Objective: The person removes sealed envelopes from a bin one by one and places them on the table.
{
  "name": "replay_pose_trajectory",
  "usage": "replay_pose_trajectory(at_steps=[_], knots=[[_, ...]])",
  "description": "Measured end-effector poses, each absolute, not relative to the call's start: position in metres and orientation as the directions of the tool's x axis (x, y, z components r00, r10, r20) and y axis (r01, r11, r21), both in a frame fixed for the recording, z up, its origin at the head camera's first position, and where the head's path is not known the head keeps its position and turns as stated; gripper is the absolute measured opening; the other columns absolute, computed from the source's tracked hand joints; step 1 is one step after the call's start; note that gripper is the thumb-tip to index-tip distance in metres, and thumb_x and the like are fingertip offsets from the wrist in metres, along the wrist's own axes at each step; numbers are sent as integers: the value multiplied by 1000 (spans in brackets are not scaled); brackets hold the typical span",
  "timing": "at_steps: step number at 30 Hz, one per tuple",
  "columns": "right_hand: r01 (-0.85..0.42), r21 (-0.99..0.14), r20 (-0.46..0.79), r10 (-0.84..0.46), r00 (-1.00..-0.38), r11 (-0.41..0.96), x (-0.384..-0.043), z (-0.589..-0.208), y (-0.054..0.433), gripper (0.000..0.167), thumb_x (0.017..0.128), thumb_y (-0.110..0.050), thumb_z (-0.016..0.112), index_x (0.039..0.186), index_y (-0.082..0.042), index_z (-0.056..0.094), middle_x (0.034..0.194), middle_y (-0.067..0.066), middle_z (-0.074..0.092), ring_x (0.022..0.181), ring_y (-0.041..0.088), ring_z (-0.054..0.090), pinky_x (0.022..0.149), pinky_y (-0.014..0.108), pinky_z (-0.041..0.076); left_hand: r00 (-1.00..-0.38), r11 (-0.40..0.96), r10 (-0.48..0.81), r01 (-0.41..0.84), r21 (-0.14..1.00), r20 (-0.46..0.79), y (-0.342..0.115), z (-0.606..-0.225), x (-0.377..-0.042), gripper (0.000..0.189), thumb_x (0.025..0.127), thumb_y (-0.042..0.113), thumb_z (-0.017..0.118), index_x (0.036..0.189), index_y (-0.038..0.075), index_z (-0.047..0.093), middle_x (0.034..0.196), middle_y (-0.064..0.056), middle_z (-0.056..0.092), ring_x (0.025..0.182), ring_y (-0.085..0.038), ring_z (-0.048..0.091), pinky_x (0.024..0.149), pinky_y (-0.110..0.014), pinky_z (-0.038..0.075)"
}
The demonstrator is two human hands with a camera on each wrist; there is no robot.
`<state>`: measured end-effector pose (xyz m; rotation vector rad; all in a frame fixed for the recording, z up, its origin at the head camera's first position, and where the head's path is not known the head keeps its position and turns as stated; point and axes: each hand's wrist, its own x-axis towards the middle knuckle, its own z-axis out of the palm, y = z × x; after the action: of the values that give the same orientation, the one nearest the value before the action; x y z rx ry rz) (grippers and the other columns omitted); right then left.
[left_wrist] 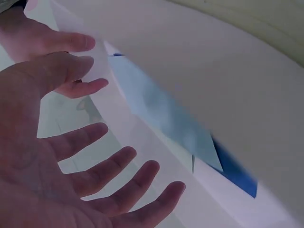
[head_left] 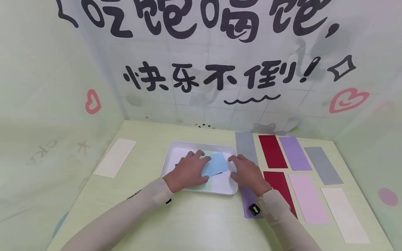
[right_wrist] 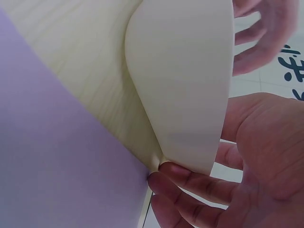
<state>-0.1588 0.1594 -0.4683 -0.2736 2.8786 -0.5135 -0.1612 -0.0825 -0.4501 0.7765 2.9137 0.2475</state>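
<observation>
A white tray (head_left: 223, 186) on the table holds a light blue card (head_left: 216, 164), lying askew over a dark blue card (left_wrist: 242, 178) and a pale green card (head_left: 205, 187). My left hand (head_left: 188, 170) hovers over the tray's left half with fingers spread. In the left wrist view those fingers are apart from the cards. My right hand (head_left: 248, 173) is at the tray's right side, fingers bent slightly and thumb apart. The right wrist view shows its fingertips by the tray corner, the thumb hidden behind the wall; contact is uncertain. Nothing shows in its grasp.
Right of the tray lie rows of cards: grey (head_left: 246, 144), red (head_left: 272, 151), purple (head_left: 295, 153), pink (head_left: 309, 198) and cream (head_left: 345, 214). Another purple card (head_left: 249, 204) lies under my right wrist. A cream card (head_left: 115, 157) sits at the left. Walls enclose the table's back and sides.
</observation>
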Motion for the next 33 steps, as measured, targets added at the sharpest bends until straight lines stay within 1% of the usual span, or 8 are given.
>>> replay_pose_trajectory(at_steps=[4,8,11,16,20,28,33], knots=[[-140,-355,-172,-212,-962,924,-159,-467,159,51,96,-13,82,144,-9,67,133,18,66,106,33,70,88,52,64,-856,864,497,473,171,-143,-75,-458,-164,64,98,41,79,156,17,63,157,-19,54,128,-44,58,89,-58,59],[-147,-350,-166,-216,-962,925,-159,-467,158,52,95,-14,83,144,-9,68,131,17,66,108,33,70,89,52,64,-855,870,488,461,176,-174,-74,-460,-165,61,99,38,79,154,18,64,156,-23,55,125,-44,58,90,-61,59],[-149,-350,-163,-216,-963,925,-159,-468,158,53,95,-14,84,145,-9,67,131,17,66,108,33,71,89,51,64,-855,870,488,462,172,-173,-74,-462,-166,57,99,38,78,151,17,67,149,-22,60,119,-42,59,88,-60,59],[-154,-354,-152,-219,-964,923,-158,-468,159,53,94,-14,84,144,-9,68,130,17,67,108,33,71,87,51,65,-854,865,499,482,138,-147,-74,-464,-168,50,98,37,78,144,17,73,133,-17,65,106,-37,59,79,-56,60],[-155,-355,-151,-221,-964,922,-158,-469,159,52,94,-13,84,143,-8,68,129,17,67,104,32,71,86,50,65,-853,861,506,492,129,-129,-74,-465,-168,47,98,36,78,141,16,74,129,-17,66,102,-37,59,78,-56,60],[-142,-359,-155,-209,-965,922,-157,-468,157,52,94,-14,85,144,-9,68,130,17,66,106,32,71,86,50,65,-857,864,500,484,138,-123,-75,-464,-169,48,98,36,77,140,14,74,135,-18,64,103,-36,60,80,-55,61],[-141,-356,-155,-207,-966,924,-157,-468,158,52,94,-13,84,143,-8,68,129,18,66,105,33,71,86,51,65,-867,868,488,470,162,-100,-77,-457,-168,49,97,36,76,140,13,73,140,-20,60,106,-38,60,80,-54,60]])
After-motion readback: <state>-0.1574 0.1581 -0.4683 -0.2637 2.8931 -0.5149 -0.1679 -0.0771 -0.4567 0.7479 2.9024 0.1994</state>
